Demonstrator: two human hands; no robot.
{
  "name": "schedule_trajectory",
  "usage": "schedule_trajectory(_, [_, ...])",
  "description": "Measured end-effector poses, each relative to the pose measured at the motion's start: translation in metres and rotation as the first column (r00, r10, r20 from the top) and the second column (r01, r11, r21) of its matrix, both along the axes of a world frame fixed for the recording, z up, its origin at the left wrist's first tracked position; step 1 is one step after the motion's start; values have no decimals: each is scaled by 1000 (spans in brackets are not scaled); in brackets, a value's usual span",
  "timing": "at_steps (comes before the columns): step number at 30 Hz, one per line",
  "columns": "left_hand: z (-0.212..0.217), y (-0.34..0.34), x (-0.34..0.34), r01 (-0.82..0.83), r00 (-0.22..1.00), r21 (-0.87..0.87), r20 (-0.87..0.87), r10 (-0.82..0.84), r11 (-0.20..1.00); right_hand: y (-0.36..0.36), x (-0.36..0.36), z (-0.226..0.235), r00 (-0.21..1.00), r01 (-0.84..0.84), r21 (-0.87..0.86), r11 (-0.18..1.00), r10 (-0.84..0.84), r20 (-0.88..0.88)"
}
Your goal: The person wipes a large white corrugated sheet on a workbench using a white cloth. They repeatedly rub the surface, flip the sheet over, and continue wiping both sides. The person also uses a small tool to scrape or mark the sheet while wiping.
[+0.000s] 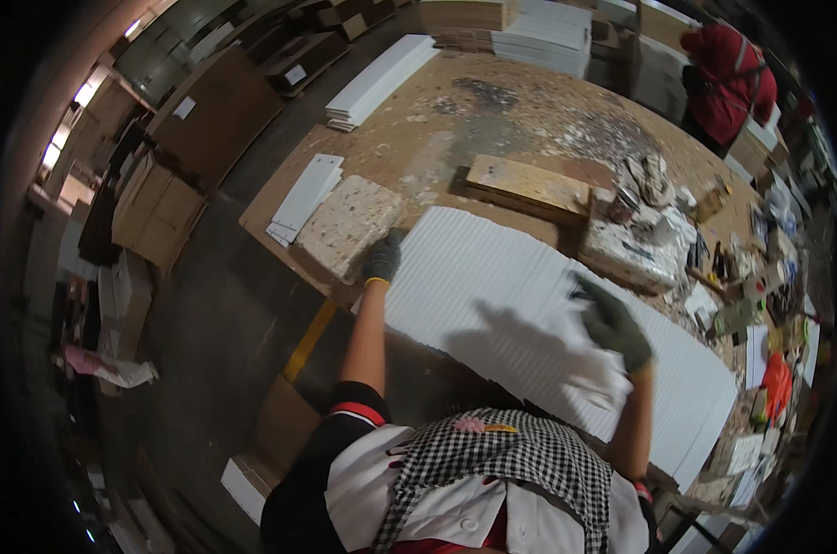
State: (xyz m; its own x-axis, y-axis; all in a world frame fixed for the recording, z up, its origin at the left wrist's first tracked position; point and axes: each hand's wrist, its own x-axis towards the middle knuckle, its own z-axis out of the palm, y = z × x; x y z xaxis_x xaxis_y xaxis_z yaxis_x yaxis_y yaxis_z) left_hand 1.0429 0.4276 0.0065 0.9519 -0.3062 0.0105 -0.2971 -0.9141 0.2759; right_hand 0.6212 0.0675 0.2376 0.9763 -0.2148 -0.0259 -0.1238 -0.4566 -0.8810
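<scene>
A wide row of white ribbed strips [474, 277], laid side by side, slants across the near side of the worktable. My left hand [383, 258], in a dark grey glove with a yellow cuff, is at the left end of the strips, beside a speckled foam-like block [351, 224]. Its fingers are bunched and too dark to read. Over the right part of the strips is my gloved right hand [612, 325], slightly blurred. It is closed on a crumpled white cloth [596, 377], which hangs below the palm; its shadow falls on the strips.
A wooden block [529, 187] and a paint-crusted white block [635, 245] lie behind the strips. White panels [307, 197] rest at the table's left edge; more panels [381, 81] lie farther back. Bottles and tools [741, 286] crowd the right side. A person in red [728, 83] stands beyond.
</scene>
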Motion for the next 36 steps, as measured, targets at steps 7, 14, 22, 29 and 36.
schedule_trajectory(7, [34, 17, -17, 110, 986, -44, -117, -115, 993, 149, 337, -50, 778, -625, -307, 718, 604, -172])
schedule_trajectory(14, [41, 70, 84, 427, 855, 1, 325, -404, 904, 160, 408, -145, 622, -752, -528, 395, 691, -369])
schedule_trajectory(22, [51, 78, 200, -308, 947, 181, -37, 320, 934, 156, 353, -125, 732, -639, -507, 578, 659, -171])
schedule_trajectory(29, [61, 70, 184, -324, 944, 151, -12, 330, 934, 158, 341, -110, 800, -583, -500, 640, 558, -219])
schedule_trajectory(36, [43, 37, 108, -143, 986, 156, -63, 154, 977, 155, 310, -78, 875, -467, -453, 759, 471, -113])
